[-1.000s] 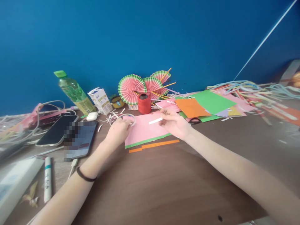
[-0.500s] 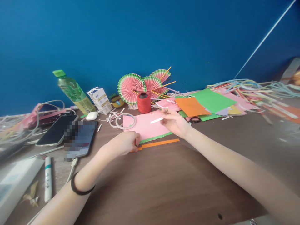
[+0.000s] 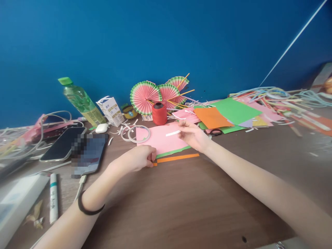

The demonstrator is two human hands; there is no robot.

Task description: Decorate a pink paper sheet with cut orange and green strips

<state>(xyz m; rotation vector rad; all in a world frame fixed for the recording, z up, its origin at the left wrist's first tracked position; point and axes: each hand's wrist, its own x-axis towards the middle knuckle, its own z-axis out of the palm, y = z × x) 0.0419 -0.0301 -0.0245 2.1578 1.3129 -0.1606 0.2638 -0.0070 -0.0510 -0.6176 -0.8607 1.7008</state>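
Observation:
My left hand (image 3: pixel 140 158) rests curled at the near left corner of a pink paper sheet (image 3: pixel 160 138) with a green edge, its fingers pinching that corner. An orange paper strip (image 3: pixel 177 158) lies just in front of the sheet. My right hand (image 3: pixel 193 135) hovers over the sheet's right side and pinches a short white strip (image 3: pixel 173 132) between its fingertips. A tape ring (image 3: pixel 139 134) lies at the sheet's far left corner, apart from both hands.
A red thread spool (image 3: pixel 159 114) and watermelon paper fans (image 3: pixel 145 97) stand behind the sheet. Green and orange papers (image 3: pixel 228 114) and scissors (image 3: pixel 215 132) lie to the right. Two phones (image 3: pixel 88 152), a bottle (image 3: pixel 80 101), a carton (image 3: pixel 111 110) and a marker (image 3: pixel 52 197) crowd the left.
My left hand left the tape ring on the table and came back to the pink sheet's near corner, gripping it. My right hand with the white strip barely shifted.

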